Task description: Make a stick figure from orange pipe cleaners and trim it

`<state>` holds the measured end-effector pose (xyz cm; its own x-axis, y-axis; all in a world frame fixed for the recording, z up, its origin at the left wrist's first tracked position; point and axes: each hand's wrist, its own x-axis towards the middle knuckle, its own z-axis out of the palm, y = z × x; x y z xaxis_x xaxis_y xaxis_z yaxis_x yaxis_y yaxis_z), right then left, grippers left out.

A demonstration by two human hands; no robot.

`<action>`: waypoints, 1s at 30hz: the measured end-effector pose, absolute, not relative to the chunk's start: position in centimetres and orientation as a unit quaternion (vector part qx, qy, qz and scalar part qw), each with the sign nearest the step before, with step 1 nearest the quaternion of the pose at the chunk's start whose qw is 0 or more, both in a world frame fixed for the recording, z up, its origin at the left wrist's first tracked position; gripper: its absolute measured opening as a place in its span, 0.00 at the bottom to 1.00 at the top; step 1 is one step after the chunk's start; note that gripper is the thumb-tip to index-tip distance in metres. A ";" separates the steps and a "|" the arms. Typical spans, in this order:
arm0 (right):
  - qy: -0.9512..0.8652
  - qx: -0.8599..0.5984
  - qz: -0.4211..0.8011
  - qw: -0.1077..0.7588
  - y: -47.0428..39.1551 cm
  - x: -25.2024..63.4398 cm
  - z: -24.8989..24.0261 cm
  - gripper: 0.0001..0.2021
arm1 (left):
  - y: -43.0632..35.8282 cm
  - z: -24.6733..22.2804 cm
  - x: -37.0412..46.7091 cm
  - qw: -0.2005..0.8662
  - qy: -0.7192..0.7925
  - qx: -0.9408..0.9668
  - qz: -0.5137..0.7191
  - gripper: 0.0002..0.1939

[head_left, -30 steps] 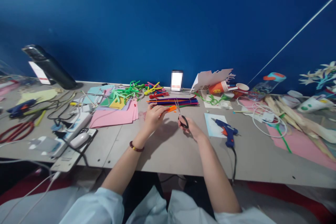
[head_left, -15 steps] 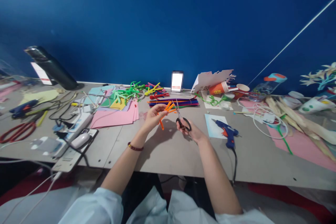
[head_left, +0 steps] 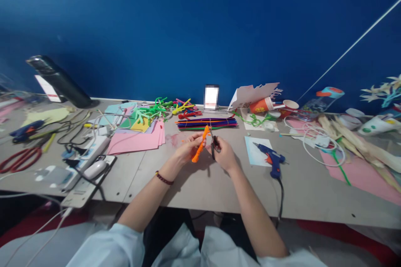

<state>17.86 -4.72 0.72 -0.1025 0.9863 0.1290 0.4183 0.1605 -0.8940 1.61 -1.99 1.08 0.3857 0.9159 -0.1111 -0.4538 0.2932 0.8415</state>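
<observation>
My left hand (head_left: 190, 147) is closed on orange pipe cleaners (head_left: 200, 147), which it holds tilted above the desk. In my right hand (head_left: 224, 153) is a pair of scissors (head_left: 214, 146) with dark handles, its blades pointing up and away beside the top of the orange pieces. Whether the blades touch the orange pieces I cannot tell. Just beyond both hands lies a bundle of pipe cleaners (head_left: 208, 123), mostly purple and blue. Tiny orange bits lie on the desk near my left hand.
A blue glue gun (head_left: 272, 159) rests on a pale card to the right. Pink paper sheets (head_left: 135, 141) and green pipe-cleaner shapes (head_left: 152, 110) lie left. A phone (head_left: 211, 96) leans on the blue wall. A power strip (head_left: 89, 156) and red-handled scissors (head_left: 21, 159) are far left.
The orange pipe cleaners have turned from a spread position to a narrower, more upright one. My right hand has rotated, and the scissors have come closer to the left hand.
</observation>
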 end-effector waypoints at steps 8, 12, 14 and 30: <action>-0.691 -0.559 0.236 0.394 -4.9 18.0 1.5 0.09 | -2.3 1.2 1.8 0.764 0.303 0.374 0.430 0.20; -0.692 -0.561 0.228 0.393 -4.9 18.2 1.6 0.09 | -2.3 1.1 1.7 0.761 0.289 0.389 0.432 0.18; -0.694 -0.564 0.222 0.388 -4.9 18.2 1.7 0.10 | -2.1 1.0 1.5 0.755 0.284 0.400 0.434 0.17; -0.698 -0.557 0.185 0.411 -4.9 18.2 1.9 0.14 | -2.0 1.2 1.2 0.781 0.270 0.365 0.429 0.16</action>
<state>18.20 -4.86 1.86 -0.0424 0.9290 0.3675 0.6254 0.3116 -0.7154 1.22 -2.03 1.17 0.4860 0.8670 -0.1097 -0.4727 0.3664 0.8015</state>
